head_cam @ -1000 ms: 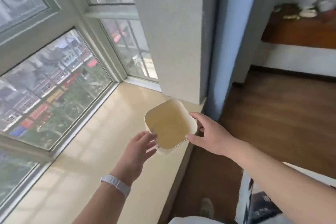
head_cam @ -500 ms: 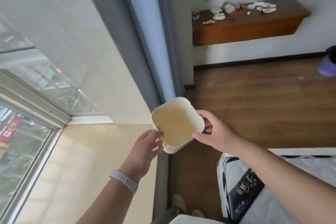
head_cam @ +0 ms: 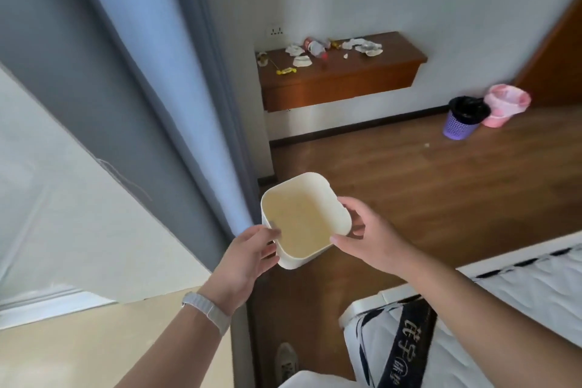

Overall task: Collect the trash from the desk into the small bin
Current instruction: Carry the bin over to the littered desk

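A small cream bin [head_cam: 302, 217] with rounded corners is held in the air in front of me, its inside empty. My left hand [head_cam: 245, 257] grips its near left rim. My right hand [head_cam: 367, 238] holds its right side. Across the room a wall-mounted wooden desk [head_cam: 352, 68] carries scattered trash [head_cam: 315, 49]: crumpled white paper, a red-and-white bottle, a yellow wrapper [head_cam: 286, 71] and other bits.
A grey-blue curtain [head_cam: 176, 104] hangs close on the left. A purple basket [head_cam: 459, 126] with a black liner and a pink bin [head_cam: 504, 105] stand on the wood floor by the wall. A bed [head_cam: 472, 324] lies at the lower right, a beige window sill [head_cam: 94, 343] at the lower left.
The view has swung right from the window toward the room. The bin has come off the sill, held in both hands. The desk, the floor bins and the bed have come into view.
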